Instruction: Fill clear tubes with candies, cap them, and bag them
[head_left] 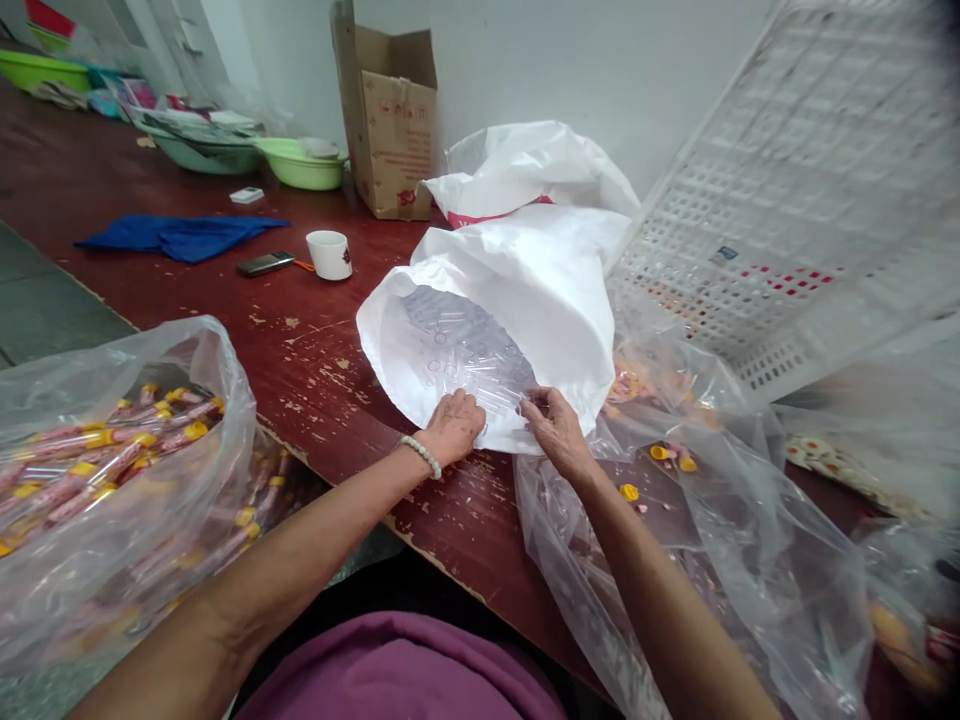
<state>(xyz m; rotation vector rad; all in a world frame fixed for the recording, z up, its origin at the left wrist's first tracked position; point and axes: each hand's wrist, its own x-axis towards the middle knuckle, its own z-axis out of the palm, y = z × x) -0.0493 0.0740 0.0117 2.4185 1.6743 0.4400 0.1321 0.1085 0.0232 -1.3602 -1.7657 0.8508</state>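
Observation:
A white woven sack [551,300] lies on its side with its mouth toward me, and many clear plastic tubes [469,345] are inside. At the lower left of the mouth is my left hand [455,428], a beaded bracelet on its wrist. Its fingers are curled over the sack's lip near the tubes; what they hold is hidden. My right hand [556,430] is at the lower right of the mouth, thumb and fingers pinched together on what looks like the end of a clear tube.
Filled yellow-capped tubes crowd a clear bag [214,365] at left. Another clear bag [720,540] with loose yellow caps [628,492] spreads at right, below a tilted white basket [712,200]. A cup [330,256], phone [266,264], blue cloth [184,236] and cardboard box [397,140] stand behind.

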